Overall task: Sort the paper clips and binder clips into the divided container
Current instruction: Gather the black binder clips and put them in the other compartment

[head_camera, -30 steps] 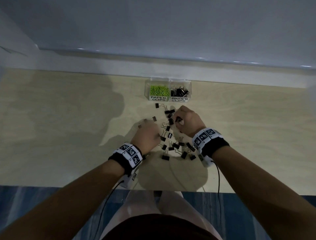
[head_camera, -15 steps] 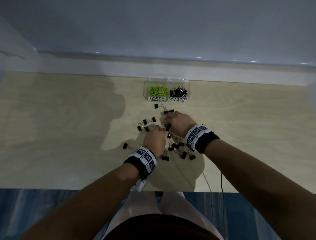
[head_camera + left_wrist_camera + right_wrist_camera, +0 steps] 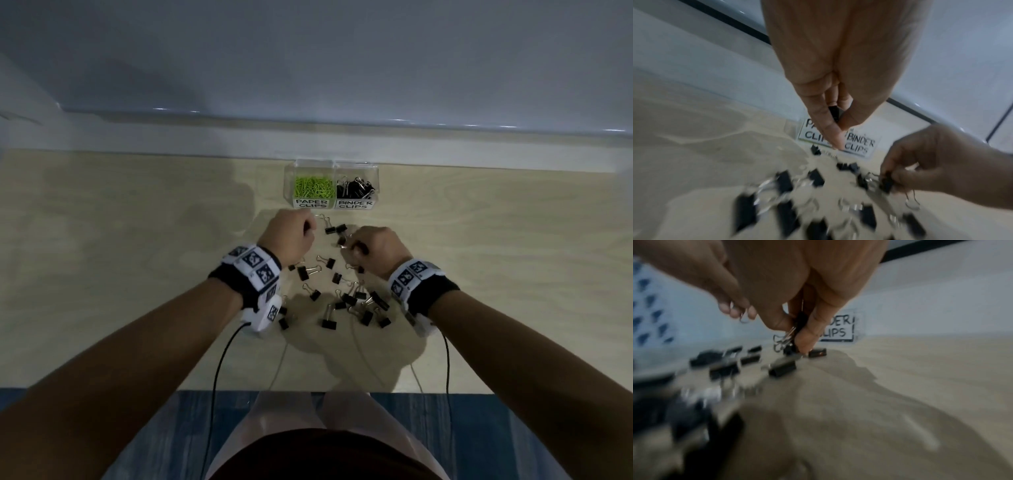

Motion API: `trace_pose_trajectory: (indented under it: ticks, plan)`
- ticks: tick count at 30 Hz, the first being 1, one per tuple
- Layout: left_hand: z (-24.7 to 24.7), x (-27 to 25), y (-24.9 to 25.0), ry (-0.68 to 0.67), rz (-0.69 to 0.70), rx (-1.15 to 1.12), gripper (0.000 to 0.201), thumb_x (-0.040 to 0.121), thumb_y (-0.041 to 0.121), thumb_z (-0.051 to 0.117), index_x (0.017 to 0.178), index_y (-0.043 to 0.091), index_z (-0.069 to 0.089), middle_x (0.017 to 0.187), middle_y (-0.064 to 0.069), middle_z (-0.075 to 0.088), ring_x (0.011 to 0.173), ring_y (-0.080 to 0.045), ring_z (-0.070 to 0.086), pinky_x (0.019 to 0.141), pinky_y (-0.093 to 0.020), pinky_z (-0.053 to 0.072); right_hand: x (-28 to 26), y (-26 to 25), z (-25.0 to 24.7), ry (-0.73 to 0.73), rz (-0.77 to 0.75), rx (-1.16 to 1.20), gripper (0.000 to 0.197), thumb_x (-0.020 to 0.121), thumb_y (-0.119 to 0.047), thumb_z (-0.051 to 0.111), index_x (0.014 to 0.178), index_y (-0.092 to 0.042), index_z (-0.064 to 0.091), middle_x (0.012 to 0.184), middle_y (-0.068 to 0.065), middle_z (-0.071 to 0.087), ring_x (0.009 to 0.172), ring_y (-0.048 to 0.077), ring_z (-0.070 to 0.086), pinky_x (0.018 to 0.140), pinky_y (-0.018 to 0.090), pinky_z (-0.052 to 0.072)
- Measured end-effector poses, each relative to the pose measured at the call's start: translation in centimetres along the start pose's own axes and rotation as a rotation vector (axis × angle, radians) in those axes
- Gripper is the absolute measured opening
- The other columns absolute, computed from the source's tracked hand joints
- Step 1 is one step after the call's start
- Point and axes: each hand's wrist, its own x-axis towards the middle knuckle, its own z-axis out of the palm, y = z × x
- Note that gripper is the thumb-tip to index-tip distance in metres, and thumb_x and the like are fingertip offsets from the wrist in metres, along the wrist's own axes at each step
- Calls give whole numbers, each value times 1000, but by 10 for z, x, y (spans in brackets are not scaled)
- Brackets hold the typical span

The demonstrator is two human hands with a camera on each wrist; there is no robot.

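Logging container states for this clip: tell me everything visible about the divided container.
The divided container is a small clear plastic box with two side-by-side compartments, standing on the light wood table near its far edge. White front labels read PAPER CLIPS on the left and BINDER CLIPS on the right. The left compartment holds green paper clips, the right black binder clips. It is open-topped, upright, and neither hand touches it.
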Motion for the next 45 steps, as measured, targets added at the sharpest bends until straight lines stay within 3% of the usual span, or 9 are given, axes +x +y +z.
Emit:
trace_pose_trajectory:
  ticks: [5, 9, 13, 17, 25, 30, 38, 42, 45]
  plan:
    - [-12, 48, 33, 90, 87, -62, 15, 92, 11, 52, 102, 7, 63, 102, -7, 68, 85, -14, 62, 82, -26, 53, 16, 3, -39, 205, 288, 330, 6, 83, -10, 66, 88, -12, 69, 78, -2, 68, 68, 5, 66, 59, 10, 52]
    - [-11, 79, 55, 65, 90, -13, 21, 91, 9, 53, 110, 10, 64, 112, -9, 67, 98, -22, 63, 89, -34, 52, 54, 2, -65, 316, 327, 279, 9, 79, -6, 66, 83, -11, 72, 81, 4, 71, 73, 14, 66, 72, 27, 57]
    - [-14, 70, 59, 33, 105, 53, 37, 90, 6, 52, 127, 11, 56, 123, -13, 62, 107, -27, 60, 94, -33, 47, 69, -1, -67, 258, 315, 176, 20, 84, -15, 64, 102, -11, 70, 104, 5, 69, 90, 15, 63, 81, 19, 46]
    - [-5, 24, 33, 8, 149, 113, 27, 91, 11, 55, 117, 14, 61, 117, -7, 64, 101, -20, 62, 92, -28, 46, 38, 4, -52, 240, 223, 119, 20, 85, -6, 59, 102, -13, 68, 105, 6, 66, 87, 17, 65, 81, 22, 52]
    - [42, -39, -15, -261, 36, 237, 29, 84, 10, 61, 113, 13, 61, 115, -6, 52, 104, -23, 52, 90, -34, 46, -70, 29, 3, -286, 116, -52, 33, 78, -4, 58, 98, -30, 62, 108, -8, 59, 98, 12, 57, 83, 28, 53]
    - [43, -43, -10, -185, 34, 135, 27, 81, 9, 58, 108, 14, 57, 106, -7, 56, 99, -24, 52, 85, -36, 45, -90, 30, 20, -223, -74, -144, 23, 82, -14, 61, 104, -17, 65, 111, 2, 58, 92, 26, 49, 67, 39, 52]
    - [68, -89, -3, -353, 259, 184, 27, 93, 21, 49, 116, 19, 63, 107, -4, 57, 107, -20, 42, 95, -35, 40, -99, 9, 20, -14, 23, -51, 14, 84, -15, 60, 96, -13, 67, 104, 6, 56, 89, 25, 53, 66, 37, 52]
    - [85, -102, 1, -355, 195, 320, 30, 94, 27, 49, 116, 11, 58, 122, -8, 49, 119, -26, 38, 101, -41, 37, -112, -7, 45, -41, 46, -24, 18, 82, -29, 63, 92, -15, 67, 97, 6, 56, 82, 26, 56, 62, 36, 52]
    - [90, -105, 7, -337, 153, 363, 33, 92, 28, 52, 120, 11, 52, 127, -8, 43, 122, -27, 36, 101, -39, 38, -115, -8, 59, -42, 79, -19, 15, 79, -15, 63, 93, -9, 66, 97, 13, 56, 84, 34, 55, 64, 34, 46]
